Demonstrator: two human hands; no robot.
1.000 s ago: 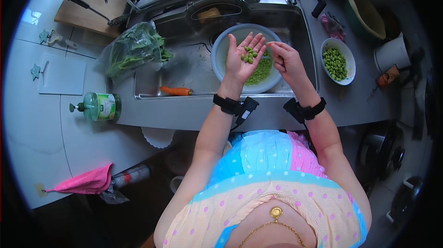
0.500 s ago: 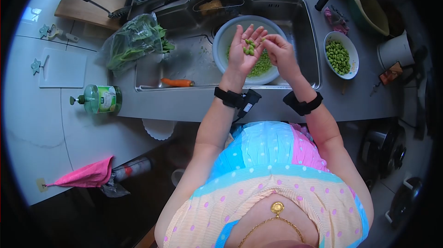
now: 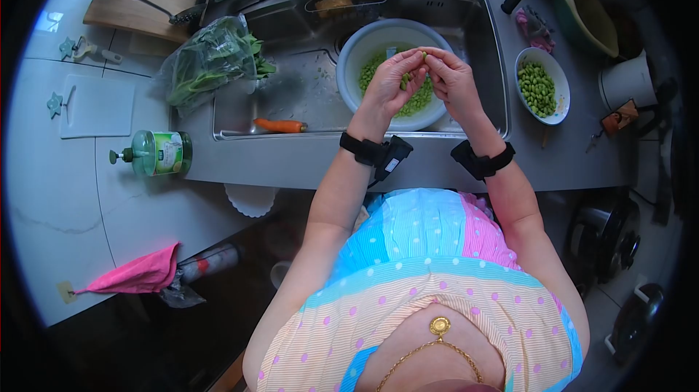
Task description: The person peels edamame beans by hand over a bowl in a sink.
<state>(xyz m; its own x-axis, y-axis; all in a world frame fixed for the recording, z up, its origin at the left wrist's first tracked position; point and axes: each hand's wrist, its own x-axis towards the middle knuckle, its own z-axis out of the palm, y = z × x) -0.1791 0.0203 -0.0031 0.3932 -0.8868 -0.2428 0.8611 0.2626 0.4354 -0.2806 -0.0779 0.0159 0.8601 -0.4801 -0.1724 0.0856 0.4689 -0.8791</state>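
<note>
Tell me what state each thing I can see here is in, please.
Left hand: curled round green beans.
Right hand: fingertips pinched, meeting the left's.
Basin: in the sink, partly filled.
Bowl: holding more green beans.
Plastic bag: open, leaves poking out.
Carrot: lying in the sink.
Pink cloth: hanging.

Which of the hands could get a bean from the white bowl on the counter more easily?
Probably the right hand: it's nearer the white bowl, while the left hand is farther away and cups some beans.
</note>
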